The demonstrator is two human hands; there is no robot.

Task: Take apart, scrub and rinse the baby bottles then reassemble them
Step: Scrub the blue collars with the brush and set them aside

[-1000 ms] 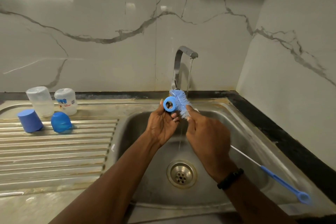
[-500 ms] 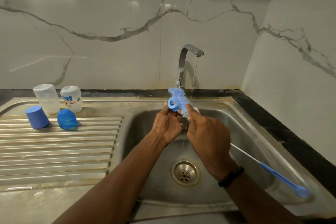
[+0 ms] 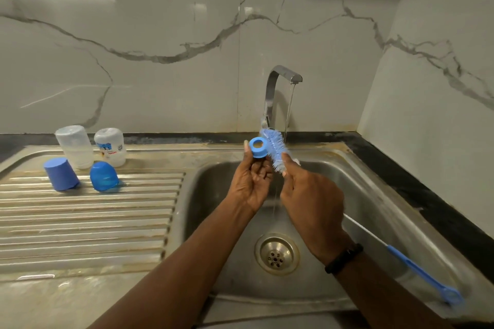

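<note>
Over the steel sink (image 3: pixel 355 181), my left hand (image 3: pixel 251 184) pinches a blue bottle collar ring (image 3: pixel 258 147) by its rim, the hole facing me. My right hand (image 3: pixel 310 200) grips a blue bottle brush (image 3: pixel 275 149) just below its bristles, which lie against the ring's right side. The brush's long handle (image 3: pixel 425 272) runs down to the right past my wrist. Two clear bottle bodies (image 3: pixel 75 145) (image 3: pixel 111 145) stand upside down on the drainboard, with a blue cap (image 3: pixel 61 173) and a blue dome cap (image 3: pixel 103 176) in front of them.
The tap (image 3: pixel 280 83) runs a thin stream of water down between my hands to the basin. The drain (image 3: pixel 276 254) sits below. The ribbed drainboard (image 3: pixel 88 222) stretches left. Marble walls close the back and right side.
The ring has turned in my left fingers so its hole faces me more squarely. The brush bristles stay against it, shifting slightly. The view has drifted a little.
</note>
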